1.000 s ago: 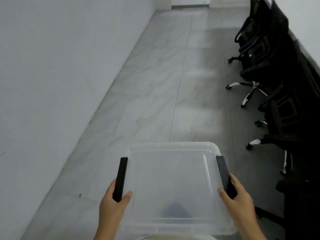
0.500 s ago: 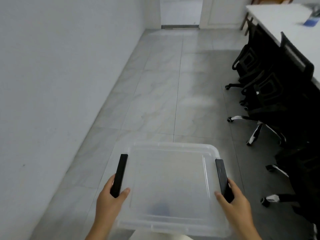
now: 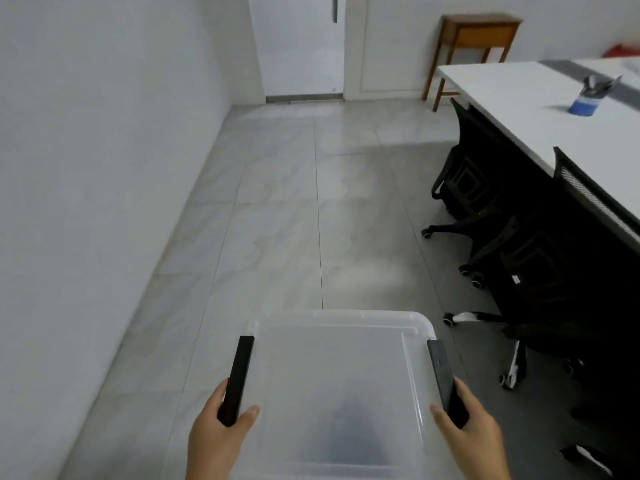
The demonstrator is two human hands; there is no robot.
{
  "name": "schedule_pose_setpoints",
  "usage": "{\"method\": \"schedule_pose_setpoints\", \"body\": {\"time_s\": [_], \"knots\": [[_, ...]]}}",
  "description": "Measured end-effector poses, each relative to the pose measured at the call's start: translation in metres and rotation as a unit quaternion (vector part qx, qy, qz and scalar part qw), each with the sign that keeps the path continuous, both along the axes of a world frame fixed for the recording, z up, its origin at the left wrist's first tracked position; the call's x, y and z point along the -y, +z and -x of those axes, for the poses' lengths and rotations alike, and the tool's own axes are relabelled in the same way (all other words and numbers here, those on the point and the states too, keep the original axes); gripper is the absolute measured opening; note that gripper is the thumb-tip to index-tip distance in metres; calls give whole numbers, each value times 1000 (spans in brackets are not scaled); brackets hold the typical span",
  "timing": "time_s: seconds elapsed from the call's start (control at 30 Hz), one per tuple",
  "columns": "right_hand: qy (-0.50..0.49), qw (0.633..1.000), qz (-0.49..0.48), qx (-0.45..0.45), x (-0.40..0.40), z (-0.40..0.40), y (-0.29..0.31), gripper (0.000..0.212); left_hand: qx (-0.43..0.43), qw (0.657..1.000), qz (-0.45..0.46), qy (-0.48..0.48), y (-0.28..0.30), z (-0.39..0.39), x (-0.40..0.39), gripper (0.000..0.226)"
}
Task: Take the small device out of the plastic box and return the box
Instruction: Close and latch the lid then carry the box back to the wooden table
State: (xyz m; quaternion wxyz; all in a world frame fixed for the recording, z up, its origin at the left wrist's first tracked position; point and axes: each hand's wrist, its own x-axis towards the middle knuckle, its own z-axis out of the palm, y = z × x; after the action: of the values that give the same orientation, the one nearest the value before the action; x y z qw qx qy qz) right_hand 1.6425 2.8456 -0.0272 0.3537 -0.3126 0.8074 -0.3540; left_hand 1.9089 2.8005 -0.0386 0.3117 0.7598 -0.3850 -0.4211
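While both hands, left hand (image 3: 216, 441) and right hand (image 3: 472, 441), keep their fingers (image 3: 247, 412) clamped on the plastic box (image 3: 339, 375) latches, a table (image 3: 512, 98) has appeared ahead-right: carrying continues, lid still on.

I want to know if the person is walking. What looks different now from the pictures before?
The view has lifted and moved forward along the floor: a white table, a blue cup and a small wooden table have come into sight, and the door is closer. Unchanged: the left hand and right hand keep gripping the black handles of the closed plastic box.
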Motion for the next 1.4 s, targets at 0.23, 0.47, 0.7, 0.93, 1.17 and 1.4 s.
{"method": "schedule_pose_setpoints", "body": {"time_s": [0.23,0.47,0.7,0.93,1.17,1.4], "knots": [[34,999,22,18,203,39,25,57,-10,1000,19,12,25,41,186,60],[28,1000,-14,1,424,73,7,56,-16,999,6,40,-5,64,397,61],[10,1000,16,2,645,78,16,57,-19,999,31,24,8,73,631,62],[-17,1000,-8,4,824,93,18,55,-13,1000,15,-19,5,89,828,61],[-2,1000,-7,13,1039,125,7,54,-12,1000,8,-6,-9,120,1034,61],[12,1000,11,17,1245,149,20,57,1,1000,15,2,9,140,1237,63]]}}
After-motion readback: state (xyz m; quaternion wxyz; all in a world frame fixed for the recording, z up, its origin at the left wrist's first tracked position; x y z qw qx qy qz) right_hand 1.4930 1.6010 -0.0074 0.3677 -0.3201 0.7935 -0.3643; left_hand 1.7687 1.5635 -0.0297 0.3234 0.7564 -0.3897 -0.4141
